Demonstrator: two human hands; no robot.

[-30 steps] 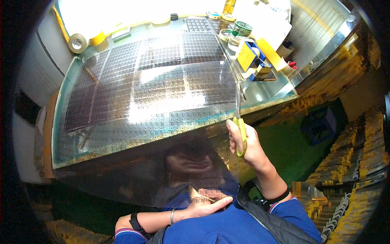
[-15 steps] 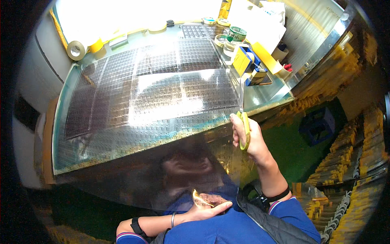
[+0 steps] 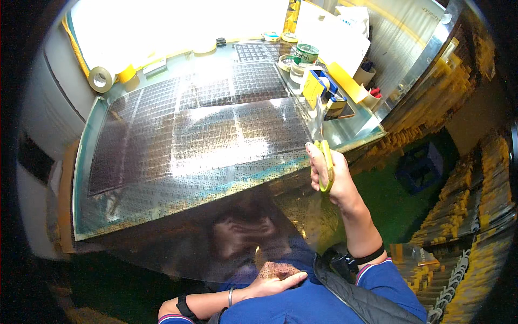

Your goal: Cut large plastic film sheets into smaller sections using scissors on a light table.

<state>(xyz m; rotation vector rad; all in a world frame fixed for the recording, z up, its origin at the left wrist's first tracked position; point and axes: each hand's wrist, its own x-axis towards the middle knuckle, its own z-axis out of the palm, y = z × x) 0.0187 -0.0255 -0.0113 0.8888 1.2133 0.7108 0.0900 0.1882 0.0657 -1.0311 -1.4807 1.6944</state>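
Observation:
A dark, see-through film sheet (image 3: 243, 143) with rows of small printed marks lies over the glass-topped table (image 3: 86, 224) and hangs off its near edge toward my lap. My left hand (image 3: 275, 281) is closed on the sheet's near edge, thumb on top; its fingers show through the film. My right hand (image 3: 341, 181) grips the yellow-green handles of a pair of scissors (image 3: 326, 167) at the sheet's right side. Their blades point away from me over the table's near right edge. Whether the blades touch the film, I cannot tell.
Behind the blades stands a blue and yellow tape dispenser (image 3: 324, 89), with stacked tape rolls (image 3: 306, 54) beyond it. More tape rolls (image 3: 101, 79) sit at the far left. A bright panel (image 3: 172, 27) rises behind the table. A blue crate (image 3: 421, 164) is on the floor at right.
The view has shifted slightly. The scissors have tilted a little, and their blades now look slightly farther left. My left hand still holds the film; its fingers sit closer together.

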